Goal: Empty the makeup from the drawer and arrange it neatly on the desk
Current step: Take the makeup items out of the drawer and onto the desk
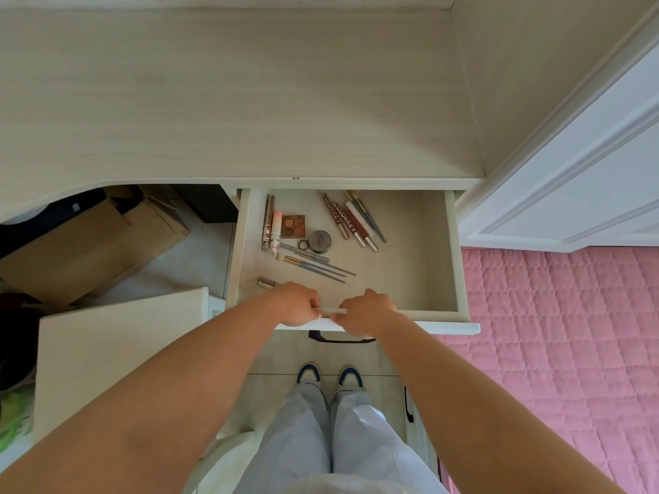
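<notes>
**Drawer open, makeup not yet lifted**

At the drawer's front edge, the left hand and right hand both curl their fingers over the lip, side by side. Everything remains inside the drawer: an eyeshadow palette, a round compact, lip tubes and pencils, clustered left and centre. Nothing has reached the desk, so the emptying appears unstarted. Its top offers broad room; a wall bounds the right side.

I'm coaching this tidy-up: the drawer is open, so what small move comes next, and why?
Probably free the right hand from the drawer's front edge and reach for the round compact: both hands grip that edge, and all the makeup still lies inside.
</notes>
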